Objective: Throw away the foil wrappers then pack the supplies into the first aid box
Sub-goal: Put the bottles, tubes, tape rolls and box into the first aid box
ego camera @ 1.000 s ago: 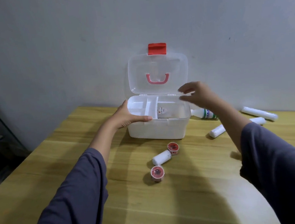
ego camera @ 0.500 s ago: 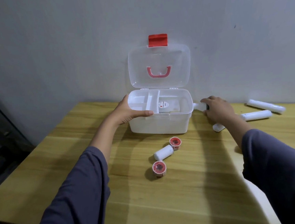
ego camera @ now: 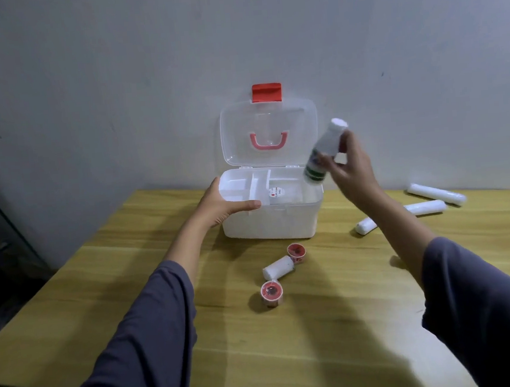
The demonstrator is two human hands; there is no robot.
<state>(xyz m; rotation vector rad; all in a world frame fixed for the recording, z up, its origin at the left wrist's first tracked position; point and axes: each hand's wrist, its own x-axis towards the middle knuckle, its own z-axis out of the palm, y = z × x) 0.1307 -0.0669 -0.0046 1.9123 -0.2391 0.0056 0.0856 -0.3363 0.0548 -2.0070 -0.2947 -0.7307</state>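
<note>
The white first aid box (ego camera: 268,224) stands open on the wooden table, its clear lid (ego camera: 270,136) leaning back on the wall. My left hand (ego camera: 222,207) grips the box's front left rim. My right hand (ego camera: 348,166) holds a white bottle with a green label (ego camera: 324,153) tilted above the box's right end. A small white labelled container (ego camera: 275,195) lies inside. In front of the box lie a short white bandage roll (ego camera: 278,267) and two red tape rolls (ego camera: 296,252) (ego camera: 271,292). No foil wrappers are visible.
Three long white bandage rolls (ego camera: 436,197) (ego camera: 424,208) (ego camera: 365,226) lie at the right of the box, near the wall. The table's left edge (ego camera: 69,265) drops off to a dark floor. A grey wall stands right behind the box.
My right hand has picked the white bottle up from the table beside the box and raised it over the box's right end. My left hand has stayed on the rim.
</note>
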